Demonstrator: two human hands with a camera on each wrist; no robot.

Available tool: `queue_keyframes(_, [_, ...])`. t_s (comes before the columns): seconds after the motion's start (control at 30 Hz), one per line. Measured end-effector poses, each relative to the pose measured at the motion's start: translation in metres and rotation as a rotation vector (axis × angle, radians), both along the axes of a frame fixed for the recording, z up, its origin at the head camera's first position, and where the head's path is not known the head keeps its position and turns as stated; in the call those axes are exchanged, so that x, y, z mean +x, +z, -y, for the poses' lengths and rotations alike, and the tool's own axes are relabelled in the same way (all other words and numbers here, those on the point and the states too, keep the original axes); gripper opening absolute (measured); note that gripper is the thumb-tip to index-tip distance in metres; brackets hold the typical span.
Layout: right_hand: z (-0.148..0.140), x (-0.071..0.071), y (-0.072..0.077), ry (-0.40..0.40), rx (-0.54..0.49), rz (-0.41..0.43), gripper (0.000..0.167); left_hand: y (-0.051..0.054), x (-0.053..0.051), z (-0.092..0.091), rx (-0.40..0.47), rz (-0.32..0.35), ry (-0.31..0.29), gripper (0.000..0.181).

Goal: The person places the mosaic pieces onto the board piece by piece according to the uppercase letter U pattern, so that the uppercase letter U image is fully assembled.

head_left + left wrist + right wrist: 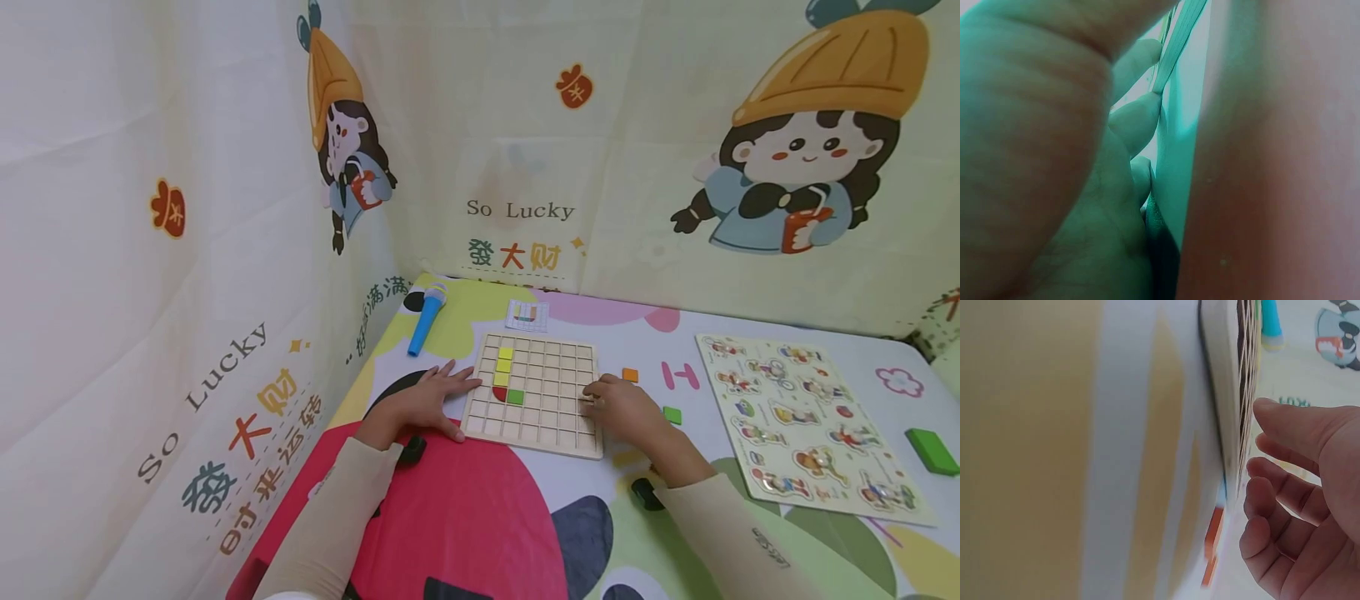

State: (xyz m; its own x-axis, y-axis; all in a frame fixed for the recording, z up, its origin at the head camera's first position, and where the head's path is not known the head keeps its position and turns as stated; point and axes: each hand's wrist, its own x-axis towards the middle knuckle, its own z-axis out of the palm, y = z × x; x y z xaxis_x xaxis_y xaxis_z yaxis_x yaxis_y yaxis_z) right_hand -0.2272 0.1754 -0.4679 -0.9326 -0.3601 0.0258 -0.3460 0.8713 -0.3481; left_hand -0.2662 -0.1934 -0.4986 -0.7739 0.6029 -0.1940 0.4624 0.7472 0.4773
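A wooden grid board [551, 417] lies on the table between the hands. In its left part are several yellow squares [504, 367] in a column, a red rounded piece [500, 393] below them and a green square [515, 397] beside that. My left hand [438, 400] is spread against the board's left edge, its fingers at the side and its thumb by the near corner. At the right edge my right hand [618, 408] is over the grid with fingers loosely bent. The right wrist view shows no piece between that hand's thumb and fingers [1263, 497].
Right of the board lie an orange square [630, 375] and a green square [672, 415]. A knobbed picture puzzle [810, 425] and a green block [932, 451] are farther right. Behind the board are a pattern card [527, 315] and a blue toy microphone [426, 323].
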Motion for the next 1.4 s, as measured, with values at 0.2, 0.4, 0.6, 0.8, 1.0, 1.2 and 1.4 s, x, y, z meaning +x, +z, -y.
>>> queue_keyframes(0.2, [-0.027, 0.004, 0.001, -0.008, -0.023, -0.037, 0.024, 0.001, 0.001, 0.0, 0.011, 0.0, 0.001, 0.107])
queue_keyframes(0.4, [-0.051, 0.01, -0.003, -0.07, -0.025, -0.023, 0.027, 0.001, 0.0, -0.001, 0.008, 0.005, 0.0, 0.107])
queue_keyframes(0.6, [-0.069, 0.012, -0.005, -0.112, -0.019, 0.024, 0.03, 0.0, -0.001, 0.0, 0.001, 0.004, -0.005, 0.107])
queue_keyframes(0.8, [-0.082, 0.013, -0.006, -0.157, -0.009, 0.076, 0.035, 0.0, -0.001, 0.0, -0.005, -0.003, -0.014, 0.107])
queue_keyframes(1.0, [-0.094, 0.017, -0.004, -0.178, -0.008, 0.082, 0.037, 0.003, 0.0, -0.001, -0.007, 0.006, -0.017, 0.106])
queue_keyframes(1.2, [-0.105, 0.02, -0.002, -0.186, -0.004, 0.09, 0.038, 0.002, -0.001, 0.0, -0.003, -0.014, -0.03, 0.106])
queue_keyframes(1.4, [-0.114, 0.019, -0.004, -0.192, 0.021, 0.112, 0.039, 0.001, -0.001, 0.001, 0.002, -0.013, -0.032, 0.106])
